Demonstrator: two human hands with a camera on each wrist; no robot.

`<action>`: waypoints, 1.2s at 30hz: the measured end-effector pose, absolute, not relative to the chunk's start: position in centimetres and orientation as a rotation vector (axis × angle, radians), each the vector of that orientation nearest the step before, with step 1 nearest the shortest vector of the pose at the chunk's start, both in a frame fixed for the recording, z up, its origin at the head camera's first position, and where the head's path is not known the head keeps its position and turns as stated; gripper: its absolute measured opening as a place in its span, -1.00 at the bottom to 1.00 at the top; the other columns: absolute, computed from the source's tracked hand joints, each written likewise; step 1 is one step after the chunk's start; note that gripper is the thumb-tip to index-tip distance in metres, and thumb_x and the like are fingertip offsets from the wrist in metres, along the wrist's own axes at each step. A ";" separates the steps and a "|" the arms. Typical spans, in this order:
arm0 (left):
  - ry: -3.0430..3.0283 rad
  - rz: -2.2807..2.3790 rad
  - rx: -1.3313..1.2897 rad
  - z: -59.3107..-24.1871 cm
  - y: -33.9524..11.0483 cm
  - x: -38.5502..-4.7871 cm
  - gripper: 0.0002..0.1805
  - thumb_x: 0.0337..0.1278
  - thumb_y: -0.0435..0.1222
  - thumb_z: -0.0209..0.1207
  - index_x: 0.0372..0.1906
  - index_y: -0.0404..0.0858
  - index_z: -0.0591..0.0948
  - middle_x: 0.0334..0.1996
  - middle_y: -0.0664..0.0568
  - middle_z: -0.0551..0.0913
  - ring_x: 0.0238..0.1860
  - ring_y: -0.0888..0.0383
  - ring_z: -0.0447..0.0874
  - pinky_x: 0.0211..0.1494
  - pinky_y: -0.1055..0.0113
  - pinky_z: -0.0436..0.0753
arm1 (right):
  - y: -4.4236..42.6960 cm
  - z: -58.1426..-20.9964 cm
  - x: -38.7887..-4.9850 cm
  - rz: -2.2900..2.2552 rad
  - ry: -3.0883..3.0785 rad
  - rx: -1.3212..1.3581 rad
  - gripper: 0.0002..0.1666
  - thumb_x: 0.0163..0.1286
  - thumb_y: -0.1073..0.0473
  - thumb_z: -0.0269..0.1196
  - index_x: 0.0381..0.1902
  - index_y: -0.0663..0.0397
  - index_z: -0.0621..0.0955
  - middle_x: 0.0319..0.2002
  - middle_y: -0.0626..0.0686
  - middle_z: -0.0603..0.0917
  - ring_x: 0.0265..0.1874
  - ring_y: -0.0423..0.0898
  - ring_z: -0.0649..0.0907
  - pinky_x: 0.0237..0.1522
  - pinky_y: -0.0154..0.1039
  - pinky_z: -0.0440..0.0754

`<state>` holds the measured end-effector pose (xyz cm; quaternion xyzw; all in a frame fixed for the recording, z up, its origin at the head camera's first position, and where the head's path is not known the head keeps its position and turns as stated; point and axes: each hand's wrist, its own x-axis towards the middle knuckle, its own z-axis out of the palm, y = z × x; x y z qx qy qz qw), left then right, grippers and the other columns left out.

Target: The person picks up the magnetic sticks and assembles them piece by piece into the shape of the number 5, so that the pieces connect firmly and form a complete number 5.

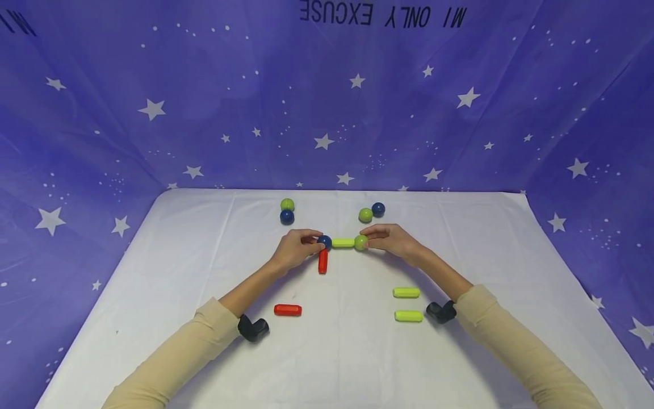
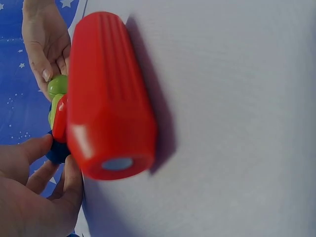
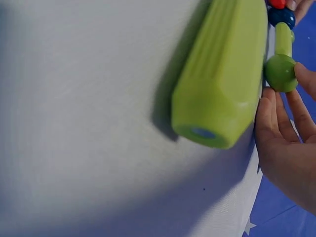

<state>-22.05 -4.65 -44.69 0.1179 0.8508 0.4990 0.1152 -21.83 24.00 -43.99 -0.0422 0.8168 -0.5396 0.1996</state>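
My left hand (image 1: 294,250) pinches a dark blue ball (image 1: 325,242) between thumb and fingers. From that ball a red rod (image 1: 323,262) extends toward the near side, and a yellow-green rod (image 1: 343,242) runs rightward to a green ball (image 1: 361,242). My right hand (image 1: 393,241) holds this green ball with thumb and fingertips. In the left wrist view, the left hand (image 2: 47,192) has its fingers around the blue ball (image 2: 58,152). The right wrist view shows the right hand (image 3: 286,133) with its thumb against the green ball (image 3: 281,73).
A loose red rod (image 1: 288,310) lies front left; two yellow-green rods, one nearer (image 1: 408,316) and one farther (image 1: 406,292), lie front right. Behind the hands are a green ball (image 1: 287,204) touching a blue ball (image 1: 287,217), and another green (image 1: 365,215) and blue ball (image 1: 378,209).
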 end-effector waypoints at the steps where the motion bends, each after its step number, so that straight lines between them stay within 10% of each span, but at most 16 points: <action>1: 2.492 1.462 0.342 -44.7 -4.7 -22.1 -0.61 0.18 -0.30 0.36 0.12 -0.27 0.69 -0.21 -0.05 0.69 -0.20 0.06 0.58 -0.18 0.31 0.53 | 24.1 -44.0 -21.8 -1.516 2.283 -0.127 -0.42 0.36 0.15 0.36 0.28 0.24 0.53 0.12 0.18 0.64 0.13 0.05 0.57 0.18 -0.01 0.46; 36: 2.514 1.417 0.312 -44.9 -4.6 -22.2 -0.60 0.19 -0.26 0.37 0.13 -0.23 0.69 -0.16 -0.05 0.70 -0.08 0.02 0.59 0.01 0.17 0.55 | 26.0 -43.6 -27.3 -1.488 2.627 0.169 -0.46 0.40 0.20 0.31 0.30 0.19 0.52 0.28 0.23 0.52 0.32 0.18 0.43 0.31 0.04 0.34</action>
